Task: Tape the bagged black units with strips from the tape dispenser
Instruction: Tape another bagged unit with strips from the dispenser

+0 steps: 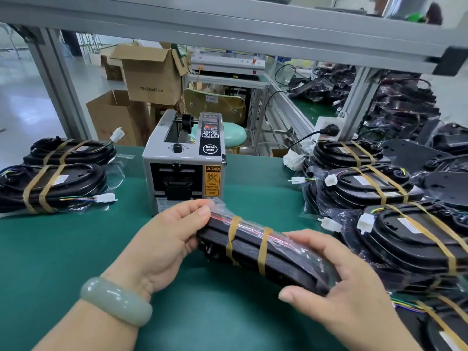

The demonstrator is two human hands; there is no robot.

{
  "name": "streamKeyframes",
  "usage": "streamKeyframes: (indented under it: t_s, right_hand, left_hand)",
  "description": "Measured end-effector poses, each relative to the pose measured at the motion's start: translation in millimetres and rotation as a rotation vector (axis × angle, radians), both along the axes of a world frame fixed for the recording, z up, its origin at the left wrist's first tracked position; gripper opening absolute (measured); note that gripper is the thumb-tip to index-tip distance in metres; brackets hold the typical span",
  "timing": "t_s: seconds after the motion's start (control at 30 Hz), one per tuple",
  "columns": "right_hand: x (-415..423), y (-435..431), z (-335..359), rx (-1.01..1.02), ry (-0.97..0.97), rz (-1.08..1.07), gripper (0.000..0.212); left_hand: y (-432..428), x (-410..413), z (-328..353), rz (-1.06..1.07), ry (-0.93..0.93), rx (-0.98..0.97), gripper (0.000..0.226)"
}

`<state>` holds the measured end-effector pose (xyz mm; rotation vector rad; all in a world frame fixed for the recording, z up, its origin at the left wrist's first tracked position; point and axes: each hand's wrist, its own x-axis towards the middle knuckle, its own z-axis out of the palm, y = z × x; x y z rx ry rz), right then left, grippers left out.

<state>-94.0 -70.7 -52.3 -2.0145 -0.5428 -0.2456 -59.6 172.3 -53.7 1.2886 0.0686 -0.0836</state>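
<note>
I hold a bagged black unit [255, 252] on its edge above the green mat, in front of the tape dispenser [183, 163]. Two tan tape strips wrap around it. My left hand [164, 239] grips its left end, thumb on the clear bag. My right hand [339, 282] grips its right end from below and behind. The dispenser's outlet faces me, and I see no strip hanging from it.
Two taped units [50, 188] lie at the left. A large pile of taped units [395, 224] fills the right side. The green mat [63, 249] spreads in front. Cardboard boxes [149, 74] and a stool [234, 135] stand behind the bench.
</note>
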Motion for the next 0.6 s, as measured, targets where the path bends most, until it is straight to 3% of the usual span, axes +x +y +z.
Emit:
streamKeyframes:
  t_s: [0.2,0.3,0.37,0.4,0.5,0.6]
  right_hand:
    - [3.3,13.4,5.9,0.18,-0.148,-0.028,0.015]
    - [10.9,16.6,9.3,0.166,-0.032,-0.12,0.018]
    - [9.7,19.4,5.2,0.262,0.067,-0.134,0.013]
    - [7.1,21.5,4.6,0.301,0.049,-0.163,0.023]
    - [2.7,16.2,11.3,0.099,-0.152,-0.031,0.028]
    - [7.9,18.4,2.8,-0.111,-0.001,0.106,0.031]
  left_hand:
    - [9.9,-2.5,-4.6,-0.006,0.035,-0.046,0.044]
    - [9.8,-1.4,-5.2,-0.022,0.027,-0.04,0.047]
    - [7.4,-0.9,-4.1,-0.022,0.021,-0.03,0.046]
    - [6.0,-0.6,-3.3,-0.017,0.025,-0.025,0.045]
    - [5.2,2.8,-0.9,0.025,0.055,-0.031,0.032]
    - [7.0,6.0,0.4,0.026,0.085,-0.033,0.028]
